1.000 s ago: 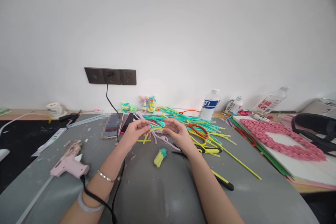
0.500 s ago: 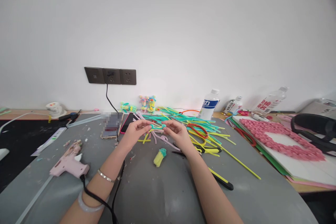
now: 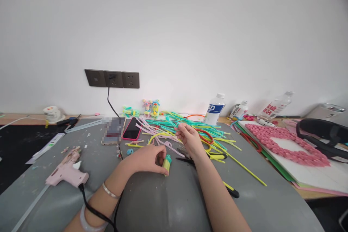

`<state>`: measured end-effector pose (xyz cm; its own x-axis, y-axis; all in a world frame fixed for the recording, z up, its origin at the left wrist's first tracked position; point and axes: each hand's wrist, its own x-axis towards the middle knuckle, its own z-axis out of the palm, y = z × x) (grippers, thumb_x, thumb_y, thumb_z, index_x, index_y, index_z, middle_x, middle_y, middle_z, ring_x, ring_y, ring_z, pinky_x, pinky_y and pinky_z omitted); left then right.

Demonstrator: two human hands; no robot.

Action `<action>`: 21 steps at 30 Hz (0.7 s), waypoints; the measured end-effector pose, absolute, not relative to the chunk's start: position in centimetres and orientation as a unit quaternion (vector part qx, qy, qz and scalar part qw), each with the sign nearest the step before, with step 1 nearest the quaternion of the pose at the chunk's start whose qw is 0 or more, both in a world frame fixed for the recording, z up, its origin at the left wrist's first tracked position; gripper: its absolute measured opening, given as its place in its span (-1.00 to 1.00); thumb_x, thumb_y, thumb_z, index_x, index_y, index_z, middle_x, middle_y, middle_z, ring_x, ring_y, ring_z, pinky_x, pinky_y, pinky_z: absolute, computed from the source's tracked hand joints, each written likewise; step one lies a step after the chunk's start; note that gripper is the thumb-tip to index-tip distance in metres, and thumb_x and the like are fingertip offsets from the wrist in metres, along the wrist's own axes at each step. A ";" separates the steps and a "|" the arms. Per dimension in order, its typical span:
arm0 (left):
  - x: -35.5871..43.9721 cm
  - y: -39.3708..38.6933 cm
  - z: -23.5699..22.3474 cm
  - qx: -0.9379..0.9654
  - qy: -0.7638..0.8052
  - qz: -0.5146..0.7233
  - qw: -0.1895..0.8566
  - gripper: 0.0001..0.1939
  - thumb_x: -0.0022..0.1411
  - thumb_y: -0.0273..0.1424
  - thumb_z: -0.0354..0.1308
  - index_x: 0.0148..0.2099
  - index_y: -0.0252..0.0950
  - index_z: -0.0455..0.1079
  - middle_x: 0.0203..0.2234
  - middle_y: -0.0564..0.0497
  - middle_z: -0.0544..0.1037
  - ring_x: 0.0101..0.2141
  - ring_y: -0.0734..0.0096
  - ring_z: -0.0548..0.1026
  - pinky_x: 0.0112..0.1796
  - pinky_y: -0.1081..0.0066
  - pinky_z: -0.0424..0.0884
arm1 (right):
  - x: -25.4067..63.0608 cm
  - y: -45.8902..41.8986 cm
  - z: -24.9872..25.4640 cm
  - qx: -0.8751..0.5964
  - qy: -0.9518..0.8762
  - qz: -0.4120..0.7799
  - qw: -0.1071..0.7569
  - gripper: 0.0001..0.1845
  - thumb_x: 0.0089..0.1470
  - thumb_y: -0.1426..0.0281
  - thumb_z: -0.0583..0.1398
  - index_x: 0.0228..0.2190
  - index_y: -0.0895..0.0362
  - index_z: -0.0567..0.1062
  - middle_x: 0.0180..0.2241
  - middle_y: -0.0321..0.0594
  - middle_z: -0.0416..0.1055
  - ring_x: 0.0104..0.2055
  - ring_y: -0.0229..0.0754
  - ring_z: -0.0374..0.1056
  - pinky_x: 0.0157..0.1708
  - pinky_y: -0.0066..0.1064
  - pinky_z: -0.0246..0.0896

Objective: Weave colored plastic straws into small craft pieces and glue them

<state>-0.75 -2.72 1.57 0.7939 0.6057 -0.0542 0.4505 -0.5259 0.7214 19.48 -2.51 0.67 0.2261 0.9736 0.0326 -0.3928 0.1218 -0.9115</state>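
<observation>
My left hand [image 3: 150,157] has its thumb and fingers closed around a small yellow bundle with a teal top [image 3: 166,165], made of bent pipe cleaners. The bundle is near the middle of the grey table [image 3: 152,203]. Higher and to the right, my right hand [image 3: 189,139] pinches a short teal pipe cleaner [image 3: 177,125] between thumb and forefinger. Part of that piece is hidden by the fingers. A little blue coil [image 3: 130,151] lies to the left, beyond my left forearm. Scissors [image 3: 186,156] lie partly under my right hand.
Loose teal, yellow and lilac pipe cleaners [image 3: 217,136] spread behind my hands. A pink glue gun [image 3: 67,174] with a black cord lies left. Two phones, one pink-edged [image 3: 132,129], sit at the back left. A bottle [image 3: 214,110] stands near the wall; pink braided work [image 3: 293,148] lies right.
My hands were together on a teal piece and have parted. My left hand has come down toward me onto the yellow bundle. A blue coil now shows on the table at left.
</observation>
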 end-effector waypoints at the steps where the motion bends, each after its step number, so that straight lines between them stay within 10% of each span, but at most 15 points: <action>1: -0.8 -2.7 1.5 0.868 0.300 0.104 0.381 -0.63 -0.08 -0.20 0.34 -0.29 -0.20 0.28 -0.49 0.13 0.47 -0.47 0.41 0.40 -0.48 0.48 0.21 | 19.5 -2.5 0.6 -0.416 -0.349 0.516 0.662 -0.64 -0.31 0.14 0.45 -0.52 0.10 0.53 -0.49 -0.28 0.51 -0.52 -0.27 0.32 -0.51 -0.43 0.23; 16: -0.9 -2.8 1.4 0.906 0.201 0.051 0.370 -0.82 -0.03 -0.49 0.21 -0.31 -0.19 0.51 -0.40 0.05 0.56 -0.30 0.33 0.46 -0.25 0.44 0.34 | 19.8 -2.1 0.2 -0.446 -0.367 0.454 0.679 -0.63 -0.27 0.11 0.42 -0.52 0.11 0.51 -0.48 -0.26 0.49 -0.52 -0.25 0.32 -0.54 -0.42 0.21; 21: -0.9 -2.8 1.5 0.901 0.219 0.042 0.372 -0.82 0.05 -0.31 0.27 -0.24 -0.18 0.49 -0.30 0.03 0.54 -0.25 0.32 0.43 -0.26 0.45 0.30 | 19.8 -2.1 0.1 -0.445 -0.365 0.457 0.679 -0.64 -0.26 0.11 0.42 -0.52 0.11 0.52 -0.48 -0.27 0.49 -0.53 -0.26 0.31 -0.54 -0.42 0.21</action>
<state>-0.95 -2.84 1.47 0.9008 0.4253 -0.0872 0.3632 -0.6282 0.6881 19.84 -2.13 0.08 0.3167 0.9443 0.0892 -0.2952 0.1875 -0.9368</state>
